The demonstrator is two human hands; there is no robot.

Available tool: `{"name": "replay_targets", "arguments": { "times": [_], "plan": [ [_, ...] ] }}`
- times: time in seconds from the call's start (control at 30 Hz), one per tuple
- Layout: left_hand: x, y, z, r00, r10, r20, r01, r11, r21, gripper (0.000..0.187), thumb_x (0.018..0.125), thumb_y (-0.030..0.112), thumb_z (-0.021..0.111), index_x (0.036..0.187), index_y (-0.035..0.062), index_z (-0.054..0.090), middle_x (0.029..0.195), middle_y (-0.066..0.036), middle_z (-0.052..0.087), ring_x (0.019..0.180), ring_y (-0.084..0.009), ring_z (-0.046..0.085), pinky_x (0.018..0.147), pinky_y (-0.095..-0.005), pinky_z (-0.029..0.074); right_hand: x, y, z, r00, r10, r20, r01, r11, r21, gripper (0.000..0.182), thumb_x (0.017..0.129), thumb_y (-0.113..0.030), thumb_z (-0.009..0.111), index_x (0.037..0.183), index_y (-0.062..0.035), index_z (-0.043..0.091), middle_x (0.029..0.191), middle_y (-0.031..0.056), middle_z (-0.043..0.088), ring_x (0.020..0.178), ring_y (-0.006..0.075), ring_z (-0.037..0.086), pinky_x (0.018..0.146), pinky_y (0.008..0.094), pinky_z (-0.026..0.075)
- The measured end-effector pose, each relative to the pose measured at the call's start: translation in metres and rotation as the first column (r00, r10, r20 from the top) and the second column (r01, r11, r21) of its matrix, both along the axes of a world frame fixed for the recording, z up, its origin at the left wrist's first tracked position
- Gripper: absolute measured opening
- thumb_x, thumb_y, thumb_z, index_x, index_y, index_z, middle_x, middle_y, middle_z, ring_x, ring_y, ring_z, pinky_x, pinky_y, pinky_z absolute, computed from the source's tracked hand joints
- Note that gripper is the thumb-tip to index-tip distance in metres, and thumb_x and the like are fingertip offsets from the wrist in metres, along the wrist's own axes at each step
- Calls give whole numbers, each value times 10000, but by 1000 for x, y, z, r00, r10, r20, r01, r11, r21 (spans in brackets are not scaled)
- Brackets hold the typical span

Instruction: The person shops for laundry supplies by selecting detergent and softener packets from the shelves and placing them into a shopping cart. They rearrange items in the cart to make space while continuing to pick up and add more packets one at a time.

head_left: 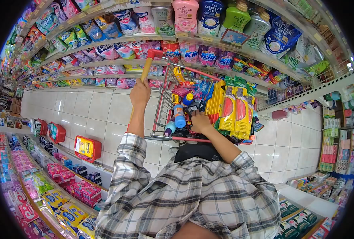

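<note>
My left hand (140, 94) is wrapped round the yellow handle bar (145, 70) of a shopping cart (157, 115). Inside the loaded cart, my right hand (201, 122) lies with bent fingers on dark items; what they grip, if anything, is hidden. Left of that hand are a light-blue bottle (179, 121), a blue bottle with a yellow cap (188, 99) and a purple bottle with a teal cap (170, 128). Yellow boxes (214, 104) stand in a row to its right, beside tall yellow-and-green packs (241, 109). Blue and pink packets (201, 91) sit farther forward.
Ahead, curved-looking shelves hold detergent pouches (224, 57) and large bottles (186, 16). Red baskets (87, 148) stand on the tiled floor (105, 107) at left. Shelves with pink packs (85, 192) run along the lower left. A white mesh rack (304, 97) juts out at right.
</note>
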State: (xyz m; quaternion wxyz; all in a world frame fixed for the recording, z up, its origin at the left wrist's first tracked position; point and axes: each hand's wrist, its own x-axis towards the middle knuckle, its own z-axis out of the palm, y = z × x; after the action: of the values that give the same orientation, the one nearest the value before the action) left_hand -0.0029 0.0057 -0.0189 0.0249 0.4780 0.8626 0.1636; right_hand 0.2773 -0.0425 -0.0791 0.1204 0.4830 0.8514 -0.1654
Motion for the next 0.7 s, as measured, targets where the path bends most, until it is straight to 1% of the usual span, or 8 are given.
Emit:
{"name": "replay_targets", "arguments": {
  "times": [0.07, 0.17, 0.3, 0.37, 0.43, 0.5, 0.57, 0.7],
  "plan": [
    [-1, 0, -2, 1000, -1, 12, 1, 1000, 6, 424, 960, 436, 358, 1045, 48, 504, 825, -247, 649, 748, -439, 633, 654, -548, 486, 2, 4, 19, 1000, -23, -10, 22, 994, -104, 652, 679, -212, 675, 1224, 77, 465, 1211, 252, 513, 1140, 382, 506, 912, 461, 472],
    [1, -1, 2, 1000, 1, -1, -1, 1000, 8, 417, 960, 429, 364, 1034, 43, 502, 837, -245, 649, 750, -434, 636, 652, -540, 491, 15, 22, 38, 992, -79, -94, 56, 972, -227, 636, 686, -203, 656, 1248, 31, 471, 1241, 231, 511, 1167, 387, 491, 926, 466, 463],
    [3, -3, 4, 1000, -5, 5, 5, 1000, 21, 399, 963, 413, 375, 1020, 38, 499, 828, -236, 647, 736, -427, 638, 640, -526, 498, 53, 73, 53, 888, -169, -427, 116, 982, -148, 484, 706, -160, 600, 1167, -15, 567, 1091, 222, 617, 1046, 357, 588, 922, 446, 463],
    [3, -1, 6, 1000, 1, 14, -2, 1000, 26, 393, 963, 409, 381, 1023, 38, 494, 818, -232, 645, 731, -429, 635, 636, -531, 496, 68, 98, 112, 783, -192, -592, 228, 974, -15, 362, 731, -65, 544, 1082, -17, 617, 985, 198, 658, 954, 319, 637, 872, 409, 483],
    [2, 0, 4, 1000, 5, 16, -6, 999, 32, 383, 962, 404, 390, 1020, 38, 487, 806, -227, 643, 717, -429, 633, 625, -532, 495, 78, 122, 182, 579, -136, -804, 360, 928, 102, 287, 760, 23, 504, 1011, -17, 635, 932, 163, 668, 894, 278, 649, 796, 351, 495],
    [2, 0, 3, 1000, 1, 2, -1, 999, 39, 374, 962, 397, 398, 1009, 37, 484, 805, -222, 642, 696, -424, 632, 604, -523, 497, 91, 142, 244, 414, 18, -910, 519, 816, 253, 203, 783, 60, 508, 927, -9, 632, 880, 131, 661, 815, 234, 641, 733, 300, 482],
    [4, 0, 5, 1000, -6, -24, 7, 999, 51, 367, 964, 390, 399, 999, 34, 484, 805, -217, 641, 680, -416, 633, 582, -509, 501, 107, 172, 302, 494, 330, -804, 581, 563, 588, 131, 797, 40, 535, 876, -14, 624, 835, 118, 648, 767, 228, 625, 708, 293, 472],
    [3, 0, 3, 997, -11, -70, 16, 998, 69, 358, 966, 376, 401, 992, 28, 483, 786, -207, 638, 657, -401, 635, 562, -491, 506, 132, 258, 382, 602, 472, -644, 604, 257, 754, 104, 805, -11, 527, 828, -19, 628, 797, 120, 631, 749, 258, 616, 709, 326, 476]
  ]
}}
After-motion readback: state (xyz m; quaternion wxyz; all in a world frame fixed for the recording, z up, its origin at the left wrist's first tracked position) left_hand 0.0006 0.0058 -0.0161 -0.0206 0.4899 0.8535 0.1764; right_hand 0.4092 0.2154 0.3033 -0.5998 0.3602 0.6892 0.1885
